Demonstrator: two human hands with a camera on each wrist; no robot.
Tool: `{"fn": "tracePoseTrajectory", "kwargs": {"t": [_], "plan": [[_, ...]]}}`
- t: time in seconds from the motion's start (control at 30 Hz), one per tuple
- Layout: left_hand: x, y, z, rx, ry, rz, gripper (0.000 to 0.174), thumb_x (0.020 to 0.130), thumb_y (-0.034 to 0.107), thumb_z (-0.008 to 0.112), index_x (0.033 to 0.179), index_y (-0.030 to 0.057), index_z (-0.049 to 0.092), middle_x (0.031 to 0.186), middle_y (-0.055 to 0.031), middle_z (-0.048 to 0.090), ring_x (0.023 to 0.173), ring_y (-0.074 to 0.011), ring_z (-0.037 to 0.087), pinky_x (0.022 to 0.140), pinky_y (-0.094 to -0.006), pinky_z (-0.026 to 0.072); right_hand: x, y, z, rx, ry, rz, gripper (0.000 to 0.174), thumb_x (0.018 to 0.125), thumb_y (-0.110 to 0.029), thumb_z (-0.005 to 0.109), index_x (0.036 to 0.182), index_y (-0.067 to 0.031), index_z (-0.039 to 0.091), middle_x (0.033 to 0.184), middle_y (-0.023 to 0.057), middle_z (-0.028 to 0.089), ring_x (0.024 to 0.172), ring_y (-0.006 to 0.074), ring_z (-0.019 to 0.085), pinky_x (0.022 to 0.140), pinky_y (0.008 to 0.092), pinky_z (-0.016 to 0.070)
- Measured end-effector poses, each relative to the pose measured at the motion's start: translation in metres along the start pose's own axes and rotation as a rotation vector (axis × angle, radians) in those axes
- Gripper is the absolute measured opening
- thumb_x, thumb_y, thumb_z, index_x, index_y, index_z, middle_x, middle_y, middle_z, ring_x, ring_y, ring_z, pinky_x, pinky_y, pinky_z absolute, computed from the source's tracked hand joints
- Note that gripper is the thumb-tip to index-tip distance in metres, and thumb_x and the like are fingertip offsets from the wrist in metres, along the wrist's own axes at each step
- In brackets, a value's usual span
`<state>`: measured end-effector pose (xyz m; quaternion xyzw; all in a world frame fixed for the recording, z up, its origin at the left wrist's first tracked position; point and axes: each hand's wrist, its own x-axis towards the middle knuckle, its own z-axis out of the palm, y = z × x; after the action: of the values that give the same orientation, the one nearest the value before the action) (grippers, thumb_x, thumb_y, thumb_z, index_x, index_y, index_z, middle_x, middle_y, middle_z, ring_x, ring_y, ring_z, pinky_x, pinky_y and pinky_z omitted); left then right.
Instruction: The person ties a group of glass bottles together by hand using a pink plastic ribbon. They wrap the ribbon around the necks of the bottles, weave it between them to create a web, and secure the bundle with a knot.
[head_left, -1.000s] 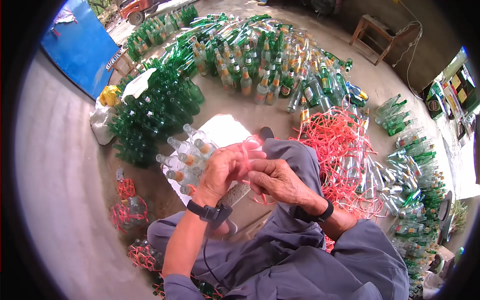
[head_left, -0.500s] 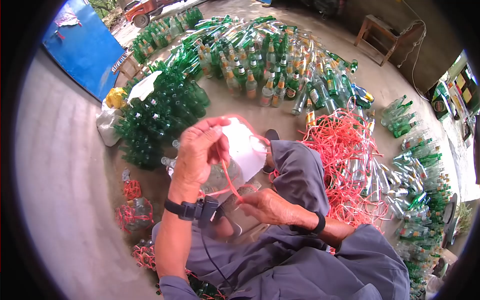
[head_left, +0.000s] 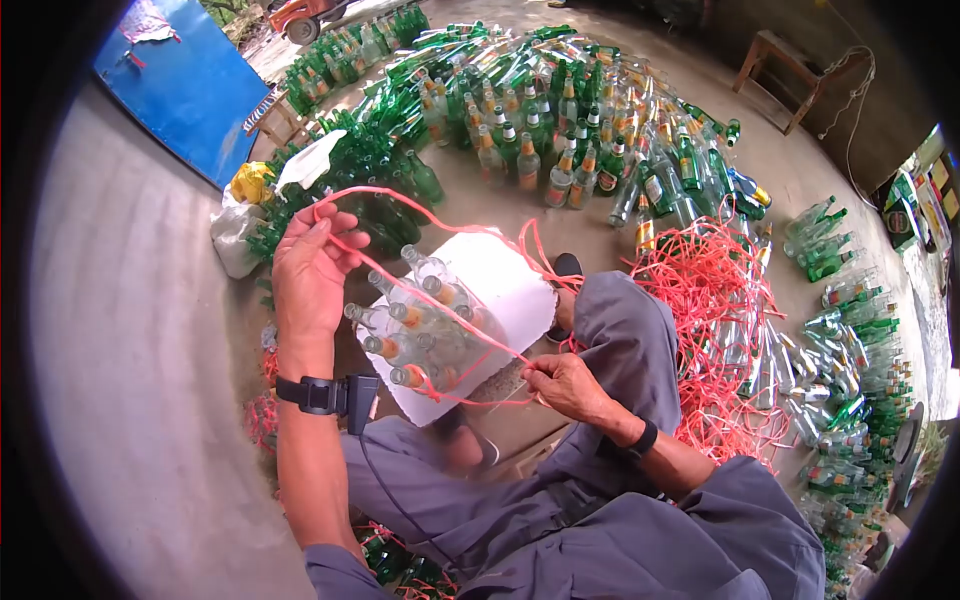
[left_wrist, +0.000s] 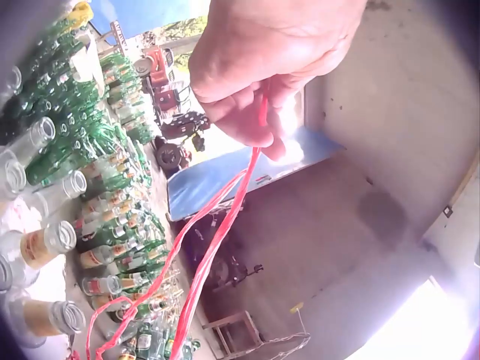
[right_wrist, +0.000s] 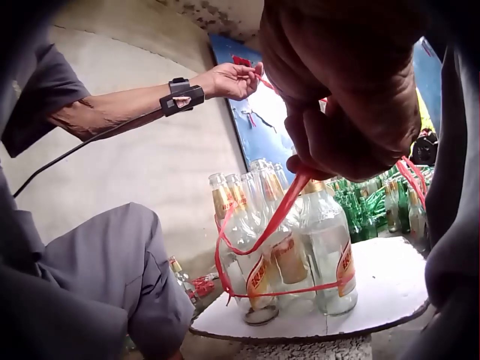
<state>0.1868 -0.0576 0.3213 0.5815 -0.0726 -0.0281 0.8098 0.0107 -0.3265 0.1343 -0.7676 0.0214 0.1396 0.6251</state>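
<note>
In the head view, my left hand is raised at the left, pinching a red plastic strap between thumb and fingers. My right hand grips the same strap lower down, near the right knee, so a length stretches between the hands. Clear glass bottles stand upright in a tight group on a white board. Seen from the right wrist, one turn of strap circles the bottles' lower bodies, and from it the strap rises to the right hand. A second strand arcs from the left hand past the board's far side.
A tangled heap of red straps lies over bottles beside the right knee. Green bottles crowd the floor behind the board, and more bottles line the right side. A wooden stool stands at the back right.
Both hands were together over the bottles, then separated. My left hand has swung up and left, drawing the strap out; the right has shifted slightly right. The bottles now show more fully.
</note>
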Motion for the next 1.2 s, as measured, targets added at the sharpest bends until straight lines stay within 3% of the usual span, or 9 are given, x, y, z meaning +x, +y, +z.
{"fn": "tracePoseTrajectory", "kwargs": {"t": [0.07, 0.13, 0.47, 0.6, 0.67, 0.9, 1.0, 1.1, 1.2], "plan": [[-0.008, 0.006, -0.003, 0.007, 0.006, 0.014, 0.017, 0.096, 0.011, 0.057, 0.110, 0.0036, 0.062, 0.093, -0.0103, 0.070, 0.074, -0.0198, 0.070, 0.059, -0.0264, 0.0526, 0.000, 0.002, 0.003, -0.013, -0.015, 0.009, 0.026, 0.098, -0.020, 0.061, 0.096, 0.0048, 0.069, 0.070, 0.0022, 0.065, 0.064, 0.0069, 0.057, 0.059, 0.0270, 0.0472], [-0.019, 0.014, -0.005, 0.113, 0.049, 0.015, 0.017, 0.095, 0.011, 0.057, 0.108, 0.0031, 0.063, 0.089, -0.0090, 0.069, 0.070, -0.0179, 0.068, 0.055, -0.0255, 0.0499, -0.001, 0.006, 0.010, 0.040, -0.025, -0.024, 0.024, 0.092, -0.018, 0.062, 0.095, 0.0040, 0.070, 0.068, 0.0141, 0.064, 0.062, 0.0166, 0.059, 0.060, 0.0362, 0.0472], [-0.053, 0.045, -0.004, 0.203, 0.124, 0.054, 0.014, 0.095, 0.013, 0.060, 0.106, 0.0039, 0.062, 0.083, -0.0060, 0.065, 0.064, -0.0131, 0.061, 0.050, -0.0236, 0.0437, 0.003, -0.011, 0.006, -0.215, -0.332, -0.046, 0.030, 0.086, -0.024, 0.068, 0.103, 0.0008, 0.070, 0.087, 0.0179, 0.070, 0.076, 0.0279, 0.066, 0.071, 0.0393, 0.0505], [-0.064, 0.060, 0.005, 0.193, 0.107, 0.081, 0.015, 0.095, 0.012, 0.057, 0.106, 0.0029, 0.063, 0.081, -0.0090, 0.065, 0.062, -0.0173, 0.061, 0.051, -0.0257, 0.0438, 0.018, -0.006, -0.005, -0.198, -0.113, -0.106, 0.037, 0.084, -0.022, 0.070, 0.113, 0.0002, 0.065, 0.103, 0.0198, 0.069, 0.098, 0.0370, 0.067, 0.086, 0.0428, 0.0521], [-0.071, 0.069, 0.012, 0.186, 0.093, 0.097, 0.015, 0.096, 0.012, 0.057, 0.106, 0.0028, 0.062, 0.080, -0.0093, 0.064, 0.060, -0.0173, 0.061, 0.050, -0.0258, 0.0433, 0.029, -0.008, -0.009, -0.335, 0.369, -0.192, 0.049, 0.083, -0.021, 0.071, 0.127, -0.0018, 0.058, 0.118, 0.0221, 0.064, 0.100, 0.0405, 0.065, 0.084, 0.0464, 0.0520], [-0.104, 0.093, 0.024, 0.118, 0.035, 0.243, 0.017, 0.099, 0.014, 0.054, 0.109, 0.0016, 0.059, 0.073, -0.0083, 0.059, 0.050, -0.0164, 0.053, 0.045, -0.0272, 0.0420, 0.066, -0.014, -0.018, -0.565, 0.434, -0.205, 0.058, 0.081, -0.023, 0.074, 0.130, -0.0011, 0.053, 0.129, 0.0230, 0.056, 0.098, 0.0417, 0.064, 0.078, 0.0508, 0.0524], [-0.128, 0.104, 0.006, 0.162, -0.018, 0.279, 0.018, 0.100, 0.015, 0.053, 0.110, 0.0007, 0.058, 0.071, -0.0078, 0.057, 0.049, -0.0164, 0.052, 0.044, -0.0272, 0.0437, 0.066, -0.018, -0.016, -0.608, 0.509, -0.062, 0.055, 0.081, -0.020, 0.072, 0.129, -0.0007, 0.054, 0.122, 0.0206, 0.062, 0.090, 0.0322, 0.067, 0.072, 0.0437, 0.0543], [-0.149, 0.105, -0.007, 0.198, 0.032, 0.297, 0.018, 0.101, 0.014, 0.051, 0.111, 0.0000, 0.057, 0.070, -0.0074, 0.055, 0.048, -0.0154, 0.052, 0.042, -0.0255, 0.0440, 0.056, -0.035, -0.025, 0.665, 0.182, 0.030, 0.045, 0.081, -0.009, 0.065, 0.124, -0.0004, 0.055, 0.102, 0.0103, 0.070, 0.072, 0.0102, 0.057, 0.055, 0.0207, 0.0434], [-0.175, 0.102, -0.026, 0.207, 0.137, 0.288, 0.016, 0.102, 0.013, 0.051, 0.109, -0.0002, 0.057, 0.068, -0.0065, 0.054, 0.047, -0.0131, 0.050, 0.041, -0.0236, 0.0428, 0.042, -0.037, -0.034, 1.232, 0.081, 0.035, 0.042, 0.083, -0.006, 0.061, 0.124, -0.0038, 0.055, 0.104, 0.0093, 0.070, 0.069, 0.0102, 0.054, 0.051, 0.0202, 0.0400]]}}
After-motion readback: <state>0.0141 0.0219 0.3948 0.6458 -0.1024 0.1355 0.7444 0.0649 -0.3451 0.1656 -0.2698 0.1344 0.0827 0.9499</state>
